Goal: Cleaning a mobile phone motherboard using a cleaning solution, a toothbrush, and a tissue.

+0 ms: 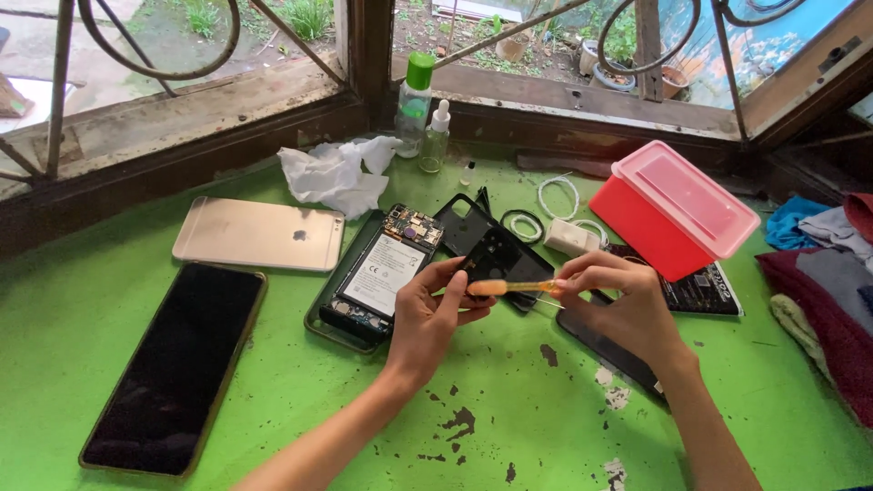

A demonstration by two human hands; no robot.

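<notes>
On the green bench point(273, 382), left to right: our left hand point(432, 318) with fingers clamped on a black phone cover point(505, 259) beside the opened phone point(377, 273); our right hand point(618, 305) pinching an orange screwdriver point(509, 287), whose tip could slip and scratch

Both my hands meet at centre, fingers curled.
My left hand point(429, 318) comes in from below, forearm angled up, thumb and fingertips pinched closed. My right hand point(618, 305) faces it, wrist bent, fingers pinched tight, knuckles upward; the two nearly touch.
</notes>
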